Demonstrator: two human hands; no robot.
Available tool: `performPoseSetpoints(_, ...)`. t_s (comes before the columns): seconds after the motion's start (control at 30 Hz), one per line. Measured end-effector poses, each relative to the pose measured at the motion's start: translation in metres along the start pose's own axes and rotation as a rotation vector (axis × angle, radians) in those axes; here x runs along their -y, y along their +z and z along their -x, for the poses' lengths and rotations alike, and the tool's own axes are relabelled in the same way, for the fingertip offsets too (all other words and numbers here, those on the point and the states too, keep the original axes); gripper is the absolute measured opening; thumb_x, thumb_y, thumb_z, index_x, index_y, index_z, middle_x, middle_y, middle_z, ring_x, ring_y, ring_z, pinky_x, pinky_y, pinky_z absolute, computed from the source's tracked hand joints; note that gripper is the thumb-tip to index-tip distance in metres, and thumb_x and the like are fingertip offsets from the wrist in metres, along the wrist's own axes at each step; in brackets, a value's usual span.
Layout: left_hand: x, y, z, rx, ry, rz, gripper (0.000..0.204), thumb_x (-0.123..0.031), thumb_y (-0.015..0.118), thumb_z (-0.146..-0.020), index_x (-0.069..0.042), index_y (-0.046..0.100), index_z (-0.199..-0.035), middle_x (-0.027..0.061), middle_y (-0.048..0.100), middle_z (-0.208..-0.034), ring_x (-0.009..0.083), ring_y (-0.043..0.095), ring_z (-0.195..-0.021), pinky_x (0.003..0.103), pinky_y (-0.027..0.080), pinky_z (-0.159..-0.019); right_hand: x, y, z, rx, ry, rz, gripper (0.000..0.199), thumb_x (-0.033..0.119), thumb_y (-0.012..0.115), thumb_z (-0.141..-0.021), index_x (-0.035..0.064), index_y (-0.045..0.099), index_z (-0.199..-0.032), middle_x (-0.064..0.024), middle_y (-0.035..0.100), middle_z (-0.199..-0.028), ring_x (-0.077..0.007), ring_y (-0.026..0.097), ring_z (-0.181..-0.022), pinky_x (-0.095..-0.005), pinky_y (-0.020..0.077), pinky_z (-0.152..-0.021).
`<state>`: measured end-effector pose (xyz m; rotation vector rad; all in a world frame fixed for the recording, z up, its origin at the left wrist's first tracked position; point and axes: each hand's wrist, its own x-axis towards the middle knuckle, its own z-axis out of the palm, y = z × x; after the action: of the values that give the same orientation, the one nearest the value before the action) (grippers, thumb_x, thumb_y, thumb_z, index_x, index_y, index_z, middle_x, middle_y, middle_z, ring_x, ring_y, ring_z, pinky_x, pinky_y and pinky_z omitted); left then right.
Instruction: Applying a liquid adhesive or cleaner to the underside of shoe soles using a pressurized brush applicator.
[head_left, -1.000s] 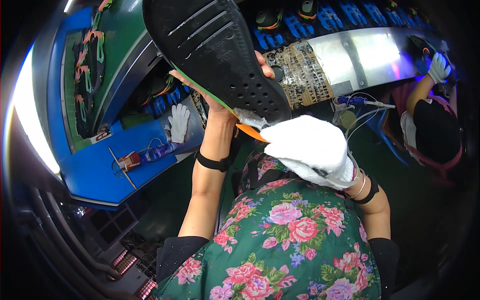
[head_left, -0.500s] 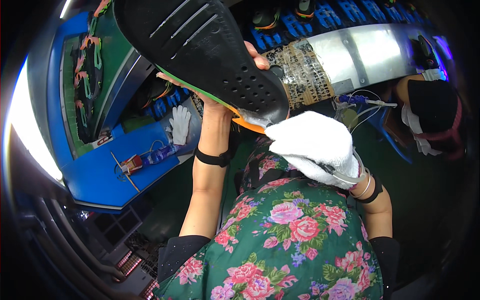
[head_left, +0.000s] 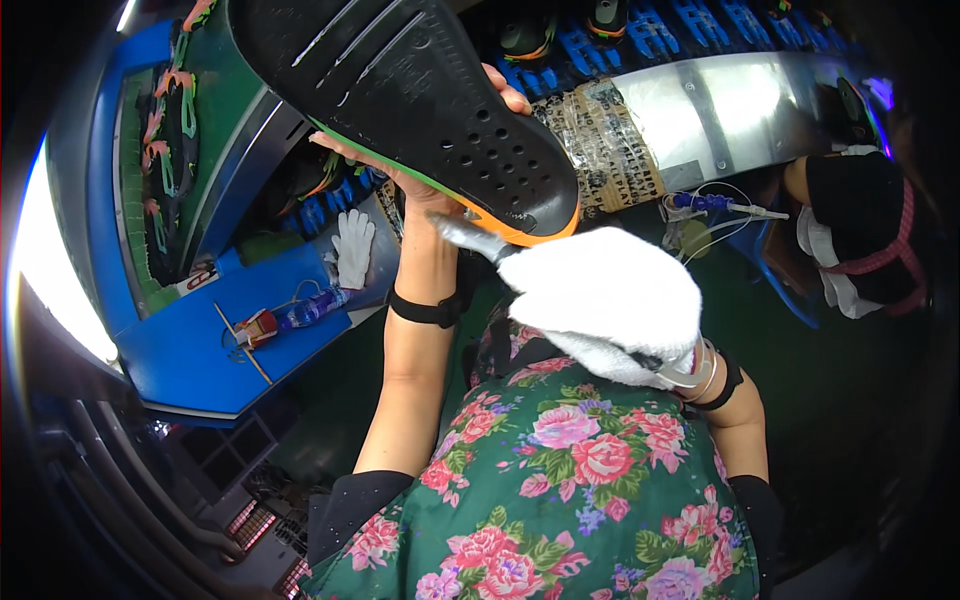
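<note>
A black shoe sole [head_left: 430,110] with rows of small holes and an orange and green edge is tilted up in front of me. My bare left hand [head_left: 424,190] grips it from underneath, its fingertips showing past the far edge. My right hand [head_left: 610,300], in a white knitted glove, is closed round a small brush [head_left: 474,238] with a pale grey flat head; its handle is hidden by the glove. The brush head lies just below the orange heel edge, near my left wrist; whether it touches the sole I cannot tell.
A blue table [head_left: 185,355] on the left bears a white glove [head_left: 353,248], a purple bottle [head_left: 312,308] and a thin stick. Beyond the sole runs a metal-edged line [head_left: 720,110] with shoe parts on blue holders. At right sits another person [head_left: 860,230].
The brush has moved left and away from the heel end of the sole, uncovering its orange edge. My right hand has shifted slightly left with it. The sole stays in my left hand.
</note>
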<state>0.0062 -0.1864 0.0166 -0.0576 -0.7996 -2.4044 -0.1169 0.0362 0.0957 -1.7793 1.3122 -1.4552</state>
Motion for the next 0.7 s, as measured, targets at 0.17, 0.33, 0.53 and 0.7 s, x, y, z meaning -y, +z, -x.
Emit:
performPoseSetpoints(0.17, -0.001, 0.000, -0.002, 0.041, -0.008, 0.053, 0.136, -0.108, 0.042, -0.054, 0.002, 0.057, -0.133, 0.0229, 0.064, -0.119, 0.0358, 0.067, -0.107, 0.048, 0.057, -0.093, -0.009, 0.005, 0.005, -0.011, -0.053, 0.020, 0.044, 0.004, 0.078, -0.084, 0.0096, 0.072, -0.127, -0.0090, 0.075, -0.123, -0.0277, 0.071, -0.111, -0.0376, 0.0566, -0.095)
performPoseSetpoints(0.33, 0.005, 0.007, -0.005, 0.069, -0.054, 0.067, 0.133, -0.108, 0.047, -0.053, 0.000, 0.059, -0.130, 0.0205, 0.064, -0.120, 0.0327, 0.064, -0.108, 0.045, 0.054, -0.096, -0.001, -0.007, 0.001, -0.238, 0.145, -0.137, 0.022, -0.005, 0.082, -0.075, 0.0068, 0.078, -0.093, -0.0155, 0.077, -0.101, -0.0297, 0.075, -0.092, -0.0369, 0.0591, -0.081)
performPoseSetpoints(0.53, 0.005, 0.004, -0.008, 0.093, -0.025, -0.065, 0.137, -0.109, 0.043, -0.054, 0.007, 0.058, -0.127, 0.0205, 0.065, -0.115, 0.0322, 0.065, -0.107, 0.044, 0.054, -0.097, -0.015, -0.004, 0.019, -0.232, 0.108, 0.075, 0.023, -0.002, 0.080, -0.075, 0.0045, 0.079, -0.097, -0.0145, 0.078, -0.103, -0.0288, 0.075, -0.089, -0.0361, 0.0597, -0.079)
performPoseSetpoints(0.7, 0.007, 0.004, -0.006, 0.131, -0.078, -0.008, 0.134, -0.108, 0.044, -0.057, 0.008, 0.059, -0.123, 0.0206, 0.065, -0.114, 0.0330, 0.066, -0.105, 0.043, 0.054, -0.096, -0.017, -0.006, 0.020, -0.181, 0.273, -0.388, 0.024, -0.003, 0.077, -0.077, 0.0046, 0.079, -0.100, -0.0131, 0.078, -0.101, -0.0274, 0.075, -0.087, -0.0342, 0.0592, -0.078)
